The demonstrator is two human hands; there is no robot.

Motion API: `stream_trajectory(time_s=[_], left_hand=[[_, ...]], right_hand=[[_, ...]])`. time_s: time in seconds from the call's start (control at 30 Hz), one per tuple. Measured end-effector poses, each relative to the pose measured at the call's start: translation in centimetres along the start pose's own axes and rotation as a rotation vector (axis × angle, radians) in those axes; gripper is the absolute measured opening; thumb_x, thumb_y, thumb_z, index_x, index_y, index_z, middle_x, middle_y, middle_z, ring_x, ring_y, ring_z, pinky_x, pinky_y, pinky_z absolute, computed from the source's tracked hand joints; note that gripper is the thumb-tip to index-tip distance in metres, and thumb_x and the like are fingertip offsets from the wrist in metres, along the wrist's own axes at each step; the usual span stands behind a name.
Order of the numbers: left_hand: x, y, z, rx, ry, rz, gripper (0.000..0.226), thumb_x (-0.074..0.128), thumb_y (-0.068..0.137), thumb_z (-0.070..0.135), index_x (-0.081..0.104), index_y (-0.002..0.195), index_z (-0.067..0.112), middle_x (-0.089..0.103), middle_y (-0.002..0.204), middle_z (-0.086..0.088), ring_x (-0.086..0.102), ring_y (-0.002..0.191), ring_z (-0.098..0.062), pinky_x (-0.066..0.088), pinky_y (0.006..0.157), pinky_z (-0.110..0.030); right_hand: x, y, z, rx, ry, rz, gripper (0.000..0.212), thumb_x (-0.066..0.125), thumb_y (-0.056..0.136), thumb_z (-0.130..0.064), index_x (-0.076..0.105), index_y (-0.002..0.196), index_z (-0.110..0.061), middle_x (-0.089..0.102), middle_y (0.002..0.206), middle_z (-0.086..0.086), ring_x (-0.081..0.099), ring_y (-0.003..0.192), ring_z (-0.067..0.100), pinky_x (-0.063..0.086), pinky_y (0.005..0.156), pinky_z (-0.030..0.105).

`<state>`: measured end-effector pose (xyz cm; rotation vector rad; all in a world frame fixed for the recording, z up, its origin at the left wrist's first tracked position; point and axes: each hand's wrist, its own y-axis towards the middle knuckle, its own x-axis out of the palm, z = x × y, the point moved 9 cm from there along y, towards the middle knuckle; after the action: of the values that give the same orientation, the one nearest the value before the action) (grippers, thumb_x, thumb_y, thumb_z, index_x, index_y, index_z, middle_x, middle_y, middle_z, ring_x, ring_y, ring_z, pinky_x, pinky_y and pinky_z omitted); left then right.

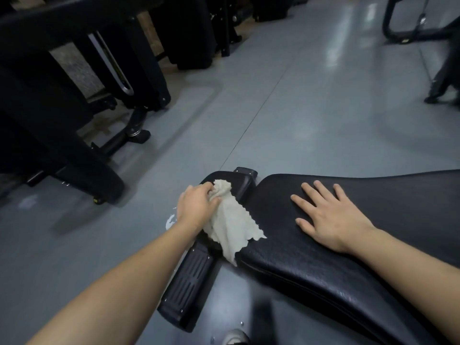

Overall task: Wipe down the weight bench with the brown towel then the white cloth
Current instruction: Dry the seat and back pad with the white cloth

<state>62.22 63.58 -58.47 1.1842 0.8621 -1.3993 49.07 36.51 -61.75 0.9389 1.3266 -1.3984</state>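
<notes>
**White-cloth pass under way**

Over on the left, left hand (196,207) bunching the white cloth (231,220), fingers curled round it, cloth draped over the small end pad of the weight bench (323,265). Looks like the second wipe. Further right, right hand (328,215) flat, fingers spread on the main pad, bracing. Next up, probably: sweeping rightward across that pad.

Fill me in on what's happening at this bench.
A person is wiping a black padded weight bench. The left hand grips a crumpled off-white cloth at the small seat pad on the bench's end, the cloth trailing onto the edge of the main pad. The right hand lies flat, fingers spread, on the main pad. No brown towel is in view.
</notes>
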Motion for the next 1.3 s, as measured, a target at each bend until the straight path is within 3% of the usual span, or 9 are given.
stream_trajectory(time_s=[0.2,0.3,0.4,0.47,0.57,0.67,0.87,1.1,1.3], left_hand=[[1.3,2.4,-4.0,-0.112,0.045,-0.01,0.032,0.062,0.093,0.044,0.063,0.114,0.021,0.069,0.107,0.001,0.052,0.113,-0.023,0.042,0.086,-0.035],[2.0,2.9,-6.3,-0.21,0.019,-0.028,0.029,0.064,0.092,0.042,0.058,0.11,0.02,0.058,0.111,-0.001,0.052,0.111,-0.025,0.041,0.088,-0.035],[1.5,2.1,-6.4,-0.237,-0.036,0.115,0.031,0.064,0.09,0.029,0.055,0.116,0.016,0.044,0.12,-0.006,0.046,0.114,-0.028,0.037,0.096,-0.035],[1.5,0.3,-4.3,-0.137,-0.051,0.203,0.032,0.062,0.09,0.024,0.055,0.119,0.013,0.044,0.122,-0.006,0.044,0.115,-0.028,0.036,0.097,-0.036],[5.3,-2.0,-2.3,-0.159,-0.158,0.026,0.048,0.047,0.099,0.037,0.045,0.141,0.013,0.037,0.147,-0.004,0.03,0.139,-0.024,0.03,0.114,-0.04],[8.9,-2.4,-2.7,-0.272,-0.159,-0.186,0.067,0.025,0.105,0.05,0.012,0.161,0.016,0.003,0.169,-0.002,-0.002,0.155,-0.015,0.0,0.125,-0.034],[9.6,-0.1,-2.3,-0.183,-0.108,-0.315,0.067,0.02,0.105,0.054,0.002,0.161,0.022,-0.008,0.169,-0.001,-0.012,0.154,-0.015,-0.003,0.125,-0.04],[10.9,4.4,-0.2,-0.169,-0.072,-0.372,0.07,0.021,0.102,0.059,0.0,0.161,0.028,-0.012,0.168,-0.004,-0.014,0.154,-0.021,-0.006,0.125,-0.044],[11.6,7.0,1.9,-0.189,-0.055,-0.387,0.074,0.021,0.099,0.064,0.001,0.161,0.028,-0.014,0.167,-0.011,-0.015,0.154,-0.03,-0.008,0.123,-0.048]], right_hand=[[-0.6,3.2,-3.2,-0.064,0.095,-0.013,0.106,-0.028,0.07,-0.08,0.003,0.161,-0.035,-0.005,0.17,0.002,-0.007,0.156,0.024,0.002,0.124,0.052],[-0.4,3.9,-4.8,-0.088,0.082,0.033,0.093,-0.018,0.081,-0.074,0.002,0.161,-0.033,-0.006,0.17,0.003,-0.01,0.155,0.025,-0.001,0.123,0.054],[-0.2,3.7,-4.6,-0.079,0.084,0.034,0.085,-0.006,0.086,-0.07,0.002,0.161,-0.031,-0.007,0.169,0.003,-0.011,0.155,0.026,-0.002,0.123,0.055],[-0.2,3.7,-4.6,-0.085,0.09,0.031,0.083,-0.005,0.088,-0.07,0.002,0.161,-0.031,-0.007,0.169,0.004,-0.012,0.155,0.026,-0.003,0.123,0.056],[-0.2,3.7,-4.6,-0.088,0.11,0.039,0.081,-0.001,0.091,-0.07,0.003,0.161,-0.031,-0.007,0.169,0.005,-0.012,0.155,0.027,-0.004,0.123,0.056],[-0.2,3.7,-4.6,-0.096,0.118,0.049,0.078,0.002,0.094,-0.07,0.003,0.162,-0.031,-0.007,0.169,0.005,-0.012,0.155,0.028,-0.004,0.122,0.057],[-0.1,3.9,-4.7,-0.101,0.138,0.076,0.083,-0.002,0.09,-0.07,0.007,0.162,-0.03,-0.004,0.169,0.007,-0.009,0.155,0.029,-0.004,0.121,0.059],[0.5,4.3,-4.5,-0.077,0.144,0.098,0.079,0.017,0.094,-0.07,0.045,0.152,-0.023,0.034,0.161,0.012,0.025,0.151,0.035,0.019,0.117,0.063],[0.4,4.3,-4.6,-0.089,0.129,0.094,0.08,0.014,0.094,-0.07,0.037,0.156,-0.025,0.026,0.164,0.011,0.018,0.153,0.034,0.016,0.119,0.063]])
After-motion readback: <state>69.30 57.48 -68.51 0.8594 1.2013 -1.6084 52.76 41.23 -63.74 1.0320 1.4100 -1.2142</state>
